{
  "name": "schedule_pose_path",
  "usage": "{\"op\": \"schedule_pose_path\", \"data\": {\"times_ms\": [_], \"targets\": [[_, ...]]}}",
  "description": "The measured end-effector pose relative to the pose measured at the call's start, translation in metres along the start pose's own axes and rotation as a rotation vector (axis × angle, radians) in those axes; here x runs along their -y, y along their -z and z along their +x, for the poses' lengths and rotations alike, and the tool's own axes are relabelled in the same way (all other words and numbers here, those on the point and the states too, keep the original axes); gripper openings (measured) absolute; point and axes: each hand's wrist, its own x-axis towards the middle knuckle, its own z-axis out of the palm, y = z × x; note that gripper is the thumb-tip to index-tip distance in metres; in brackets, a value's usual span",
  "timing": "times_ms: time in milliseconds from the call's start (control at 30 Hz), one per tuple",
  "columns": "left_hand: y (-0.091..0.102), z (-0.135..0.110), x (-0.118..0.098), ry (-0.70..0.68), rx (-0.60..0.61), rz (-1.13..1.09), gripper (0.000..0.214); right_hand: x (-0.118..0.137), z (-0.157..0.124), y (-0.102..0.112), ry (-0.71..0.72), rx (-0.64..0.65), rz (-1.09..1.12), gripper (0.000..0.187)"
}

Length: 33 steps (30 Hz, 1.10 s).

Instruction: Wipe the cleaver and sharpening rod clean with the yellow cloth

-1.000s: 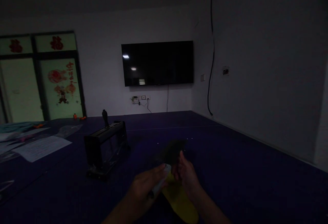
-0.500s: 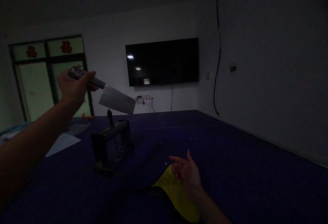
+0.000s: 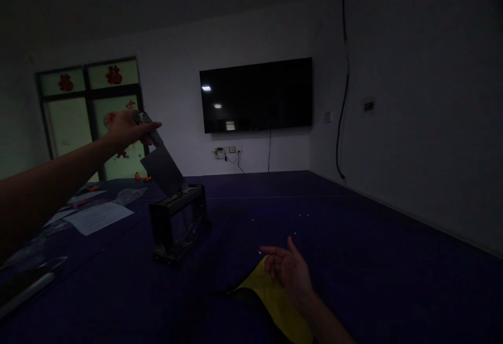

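Observation:
My left hand is raised at arm's length and closed round the handle of a cleaver. Its broad blade points down, its lower corner just over the top of a black knife block on the dark blue table. My right hand hovers low over the table with its fingers loosely spread and nothing in it. Just beneath it lies a yellow cloth.
White papers and clear plastic bags lie on the table's left side. A dark TV hangs on the far wall above sockets. A window with red decorations is at the left. A white wall runs along the right.
A second ago both hands were together over the yellow cloth. My left hand then lifted the cleaver high to the left and has now tipped its blade down onto the knife block.

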Motion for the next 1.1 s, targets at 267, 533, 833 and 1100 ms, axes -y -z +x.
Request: {"op": "schedule_pose_path", "data": {"times_ms": [267,533,833,1100], "targets": [[-0.004,0.007,0.012,0.086,0.164,-0.163,0.038,0.0,0.001,0.005,0.005,0.003,-0.004,0.072],[-0.003,0.006,0.012,0.077,0.201,-0.15,0.037,0.0,0.004,0.007,-0.009,-0.008,0.011,0.071],[-0.006,-0.008,-0.004,0.129,0.245,-0.086,0.032,0.0,0.004,0.006,-0.005,-0.025,0.009,0.072],[-0.029,-0.015,0.003,0.171,0.261,-0.112,0.026,-0.002,0.006,0.007,-0.035,0.021,-0.01,0.072]]}}
